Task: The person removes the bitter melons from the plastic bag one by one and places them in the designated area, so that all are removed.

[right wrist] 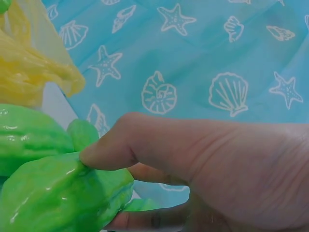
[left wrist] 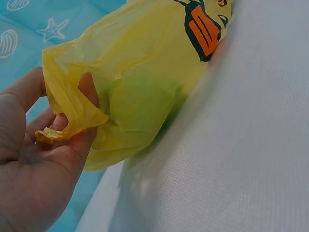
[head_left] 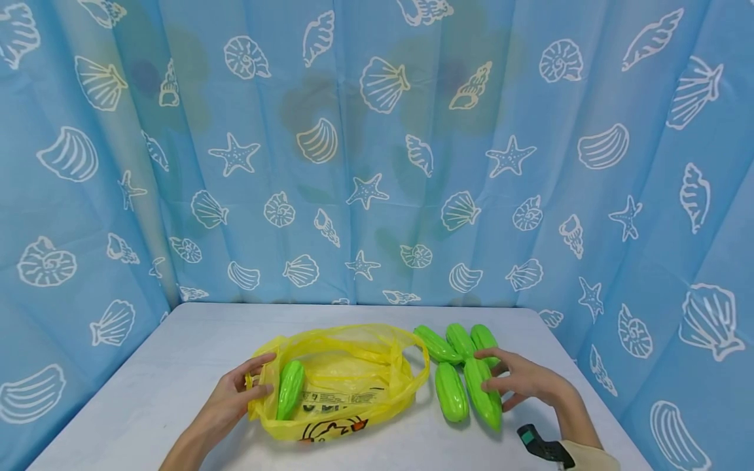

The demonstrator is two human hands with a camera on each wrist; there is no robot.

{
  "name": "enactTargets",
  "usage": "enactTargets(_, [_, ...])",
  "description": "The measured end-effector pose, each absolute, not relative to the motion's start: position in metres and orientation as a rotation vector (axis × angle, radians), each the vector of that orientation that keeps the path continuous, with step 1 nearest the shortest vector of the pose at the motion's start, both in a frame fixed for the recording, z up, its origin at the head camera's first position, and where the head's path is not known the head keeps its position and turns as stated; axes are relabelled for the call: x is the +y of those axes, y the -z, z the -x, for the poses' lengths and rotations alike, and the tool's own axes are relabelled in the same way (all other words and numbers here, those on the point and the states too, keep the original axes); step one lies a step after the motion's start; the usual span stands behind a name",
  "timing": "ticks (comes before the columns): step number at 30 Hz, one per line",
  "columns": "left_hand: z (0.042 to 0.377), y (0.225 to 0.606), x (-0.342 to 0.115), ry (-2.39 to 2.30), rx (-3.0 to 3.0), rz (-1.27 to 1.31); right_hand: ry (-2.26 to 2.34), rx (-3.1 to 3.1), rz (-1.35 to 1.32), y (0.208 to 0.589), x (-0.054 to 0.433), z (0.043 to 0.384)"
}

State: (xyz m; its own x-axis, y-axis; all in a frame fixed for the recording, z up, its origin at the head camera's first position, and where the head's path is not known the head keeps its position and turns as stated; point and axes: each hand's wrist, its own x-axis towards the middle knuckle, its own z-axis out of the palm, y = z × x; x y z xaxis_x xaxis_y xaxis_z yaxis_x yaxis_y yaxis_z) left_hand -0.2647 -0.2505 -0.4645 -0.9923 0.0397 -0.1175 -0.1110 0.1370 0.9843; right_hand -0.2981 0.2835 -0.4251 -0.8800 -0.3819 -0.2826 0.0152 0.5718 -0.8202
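A yellow plastic bag (head_left: 377, 405) lies with its mouth open on the table, one glossy green ridged gourd (head_left: 291, 390) inside at its left end. My left hand (head_left: 238, 391) holds the bag's left rim; in the left wrist view the film passes between thumb and fingers. To the right of the bag, my right hand (head_left: 524, 378) grips a long green gourd (head_left: 483, 392), the thumb on its near side and fingers on the far side. Another gourd (head_left: 451, 392) lies just left of the gripped one. Whether the gripped gourd touches the table cannot be told.
Behind the right hand lie more green gourds (head_left: 437, 344) in a close group. The white table (head_left: 194, 347) bears everything, and a blue shell-patterned curtain (head_left: 365, 157) surrounds its back and sides. A handle loop (head_left: 421, 366) of the bag reaches toward the gourds.
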Motion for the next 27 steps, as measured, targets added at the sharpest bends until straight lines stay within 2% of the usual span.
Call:
enactTargets(9, [0.265,0.464,-0.250,-1.987,2.283,0.091,1.190,2.411,0.183,0.431,0.284,0.300])
enactTargets(27, [0.265,0.464,-0.249,-1.988,2.296,0.103,1.166,2.475,0.134,0.440,0.277,0.305])
